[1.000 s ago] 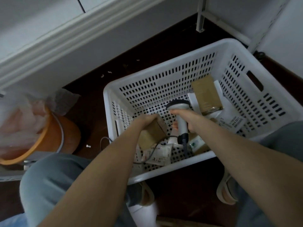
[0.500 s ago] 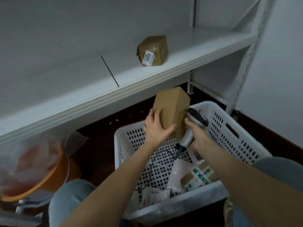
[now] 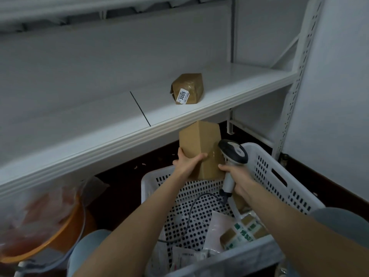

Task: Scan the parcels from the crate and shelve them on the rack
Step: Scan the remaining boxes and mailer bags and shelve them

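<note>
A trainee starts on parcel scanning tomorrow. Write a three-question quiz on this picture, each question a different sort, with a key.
1. Multiple choice: what does the right hand grip? A a tape roll; B a corded barcode scanner; C a marker pen.
2. True or false: the plain cardboard box in the left hand rests on the rack shelf.
3. Fill in: the label on the taped parcel on that shelf reads ____.
Key: 1 B. 2 False: it is held in the air above the white crate. 3 3005.
</note>
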Demonstrator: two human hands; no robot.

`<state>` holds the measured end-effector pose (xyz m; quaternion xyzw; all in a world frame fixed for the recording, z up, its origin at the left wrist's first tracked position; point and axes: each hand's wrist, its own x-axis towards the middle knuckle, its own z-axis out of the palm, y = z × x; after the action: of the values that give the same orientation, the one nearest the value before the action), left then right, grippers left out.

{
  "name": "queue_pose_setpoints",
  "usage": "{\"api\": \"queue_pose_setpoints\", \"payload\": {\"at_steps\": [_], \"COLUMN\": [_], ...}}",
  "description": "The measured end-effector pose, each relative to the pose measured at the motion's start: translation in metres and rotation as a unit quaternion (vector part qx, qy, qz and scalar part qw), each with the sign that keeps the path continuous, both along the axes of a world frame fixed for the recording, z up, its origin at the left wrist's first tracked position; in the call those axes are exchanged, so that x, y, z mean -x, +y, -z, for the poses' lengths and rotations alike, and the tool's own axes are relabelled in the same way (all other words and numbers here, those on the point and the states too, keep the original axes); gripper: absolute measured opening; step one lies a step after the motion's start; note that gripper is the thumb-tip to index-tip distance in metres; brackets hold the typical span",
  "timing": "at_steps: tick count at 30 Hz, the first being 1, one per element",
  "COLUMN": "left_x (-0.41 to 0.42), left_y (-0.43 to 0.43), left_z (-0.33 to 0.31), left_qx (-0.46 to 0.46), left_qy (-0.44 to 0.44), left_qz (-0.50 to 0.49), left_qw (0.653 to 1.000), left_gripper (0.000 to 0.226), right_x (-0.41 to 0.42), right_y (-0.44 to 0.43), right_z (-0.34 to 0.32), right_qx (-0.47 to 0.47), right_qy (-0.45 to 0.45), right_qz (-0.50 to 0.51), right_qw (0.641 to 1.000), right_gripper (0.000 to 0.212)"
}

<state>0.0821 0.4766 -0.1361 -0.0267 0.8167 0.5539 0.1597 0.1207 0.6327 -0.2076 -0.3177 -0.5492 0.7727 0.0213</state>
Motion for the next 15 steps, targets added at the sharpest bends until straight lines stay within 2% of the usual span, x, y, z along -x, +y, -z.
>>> {"api": "queue_pose_setpoints", "payload": {"at_steps": [3, 7, 11, 15], "left_x": [0.005, 0.01, 0.007, 0.006], "left_y": [-0.01, -0.03, -0.035, -0.032], "left_z": [0.004, 0.011, 0.011, 0.01], "left_qx": [0.048, 0.12, 0.152, 0.171], "left_qy": [0.042, 0.071, 0.085, 0.098], "left_qz": [0.044, 0.13, 0.191, 0.21], "left_qw": [0.997, 0.982, 0.966, 0.958], "left_gripper": [0.107, 0.118, 0.121, 0.122], "right_x": [-0.005, -0.012, -0.012, -0.01], "right_y": [0.0, 0.01, 0.013, 0.009], "right_z": [-0.01, -0.03, -0.039, -0.042], "right_qx": [0.038, 0.104, 0.151, 0.158], "right_qy": [0.03, 0.053, 0.046, 0.039], "right_qz": [0.034, 0.062, 0.038, 0.036], "right_qw": [0.998, 0.991, 0.987, 0.986], "right_gripper": [0.056, 0.024, 0.043, 0.038]}}
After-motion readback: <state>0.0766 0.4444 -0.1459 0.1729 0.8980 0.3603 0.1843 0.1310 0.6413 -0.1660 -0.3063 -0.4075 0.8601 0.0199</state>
